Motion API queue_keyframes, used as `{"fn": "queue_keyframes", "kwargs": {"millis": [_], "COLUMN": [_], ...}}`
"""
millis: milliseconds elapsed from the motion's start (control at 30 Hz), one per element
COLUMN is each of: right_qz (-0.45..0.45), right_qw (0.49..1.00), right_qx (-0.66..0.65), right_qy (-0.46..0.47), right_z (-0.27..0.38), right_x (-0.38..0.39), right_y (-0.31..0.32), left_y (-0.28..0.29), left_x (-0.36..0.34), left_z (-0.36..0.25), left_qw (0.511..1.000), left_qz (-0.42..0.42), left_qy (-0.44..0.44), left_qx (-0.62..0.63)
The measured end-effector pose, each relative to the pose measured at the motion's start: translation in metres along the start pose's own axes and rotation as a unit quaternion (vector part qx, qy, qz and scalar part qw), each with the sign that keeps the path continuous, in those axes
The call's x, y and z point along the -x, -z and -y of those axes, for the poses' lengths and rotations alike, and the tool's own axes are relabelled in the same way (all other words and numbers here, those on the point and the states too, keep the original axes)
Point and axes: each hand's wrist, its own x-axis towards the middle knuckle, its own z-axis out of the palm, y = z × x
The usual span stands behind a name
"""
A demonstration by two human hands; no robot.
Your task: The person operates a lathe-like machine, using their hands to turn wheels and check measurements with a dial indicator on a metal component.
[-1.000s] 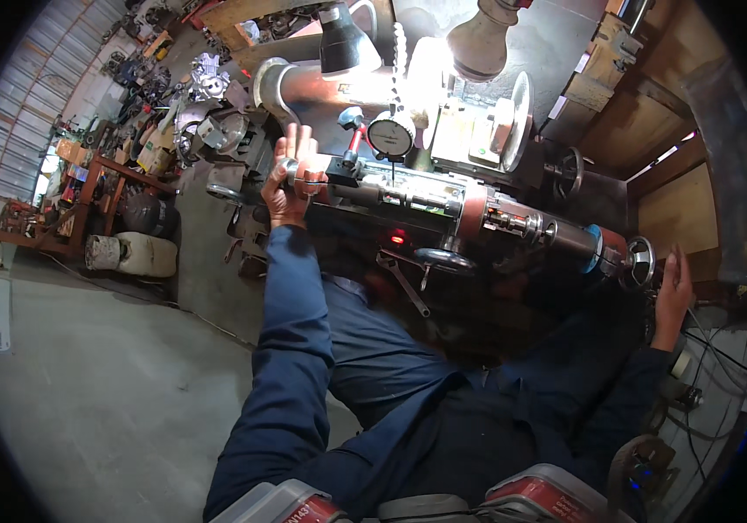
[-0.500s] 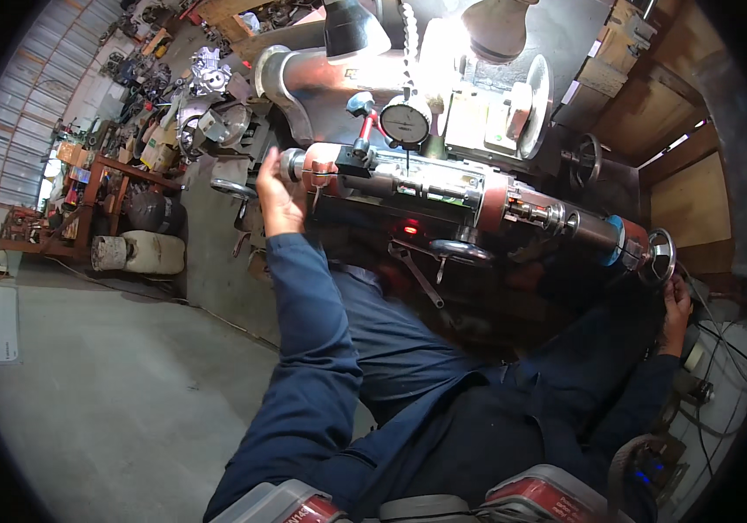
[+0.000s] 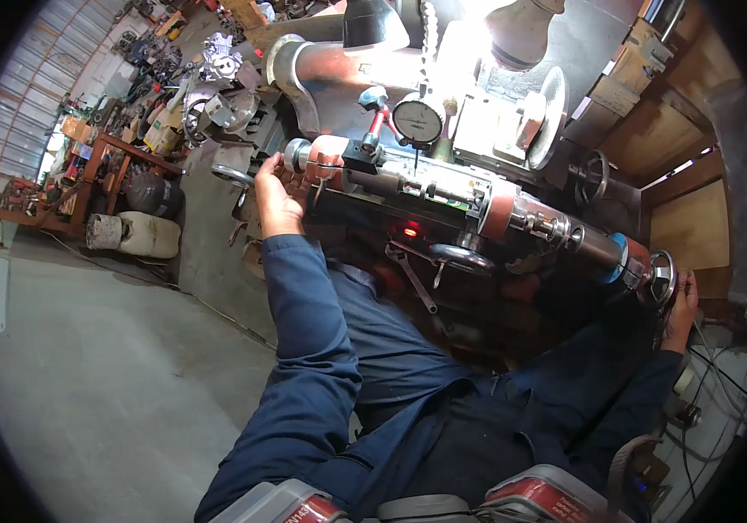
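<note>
A long shaft-like workholding assembly [image 3: 430, 191] with red clamp collars lies across a grinding machine in front of me. Beside its left end, my left hand [image 3: 281, 202] is raised with its palm partly showing. Its fingers are apart next to the round metal end piece [image 3: 297, 155]; whether they touch it is hard to see. At the far right, my right hand [image 3: 679, 315] has its fingers at the rim of a metal handwheel [image 3: 665, 277]. Over the middle of the assembly stands a dial indicator [image 3: 418, 120], its thin stem pointing down, on a red-jointed arm [image 3: 377, 126].
Below the assembly are another handwheel [image 3: 462, 259], an adjustable wrench [image 3: 413, 279] and a small red light [image 3: 410, 233]. Two lamps [image 3: 374, 25] hang above. A grinding wheel [image 3: 550, 118] stands behind. Metal parts and a dirty cylinder [image 3: 134, 234] lie at left.
The view has shifted, so the machine sits slightly lower and to the right. My right hand has moved up along the handwheel's rim. The left hand stays by the end piece.
</note>
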Motion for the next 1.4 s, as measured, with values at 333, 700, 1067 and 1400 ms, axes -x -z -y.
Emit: {"fn": "queue_keyframes", "kwargs": {"millis": [333,700,1067,1400], "right_qz": [0.127,0.197,0.187,-0.212], "right_qw": [0.968,0.925,0.975,0.869], "right_qx": [0.168,0.325,0.088,0.415], "right_qy": [0.136,-0.024,-0.084,0.168], "right_z": [-0.019,-0.037,0.026,0.140], "right_x": [-0.020,0.009,0.009,0.016], "right_y": [-0.022,0.029,0.043,-0.164], "left_y": [-0.007,-0.038,-0.029,-0.018], "left_x": [-0.007,-0.019,-0.026,-0.031], "left_z": [-0.006,-0.032,-0.036,-0.022], "left_qw": [0.993,0.937,0.869,0.867], "left_qz": [0.116,0.152,0.171,0.259], "left_qy": [-0.001,-0.023,0.021,-0.170], "left_qx": [-0.017,-0.315,-0.463,-0.391]}}
